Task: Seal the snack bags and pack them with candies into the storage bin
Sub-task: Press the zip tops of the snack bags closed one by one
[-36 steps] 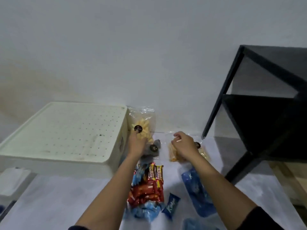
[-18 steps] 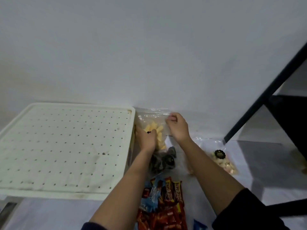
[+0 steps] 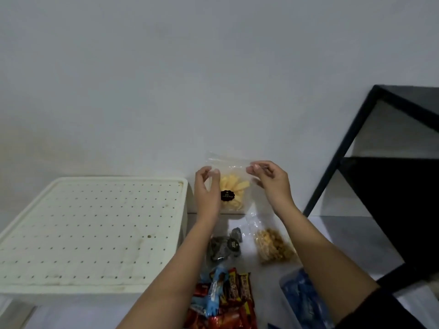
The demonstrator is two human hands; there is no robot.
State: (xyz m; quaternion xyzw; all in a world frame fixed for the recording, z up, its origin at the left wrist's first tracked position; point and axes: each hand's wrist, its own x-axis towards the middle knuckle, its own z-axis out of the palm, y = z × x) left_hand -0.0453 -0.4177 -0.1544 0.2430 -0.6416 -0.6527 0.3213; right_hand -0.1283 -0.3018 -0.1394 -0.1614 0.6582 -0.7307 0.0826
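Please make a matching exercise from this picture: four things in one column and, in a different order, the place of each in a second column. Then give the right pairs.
Things
1. bag of yellow chips
2. bag of brown snacks
3. pile of candy bars
4. white storage bin

Places
A. nearest the camera, at the bottom of the view
B. held up in front of the wall, pinched at its top by the left hand and the right hand
C. left of the left forearm
D. lying flat on the table, beside the right forearm

Pairs: 1-B, 2-D, 3-A, 4-C
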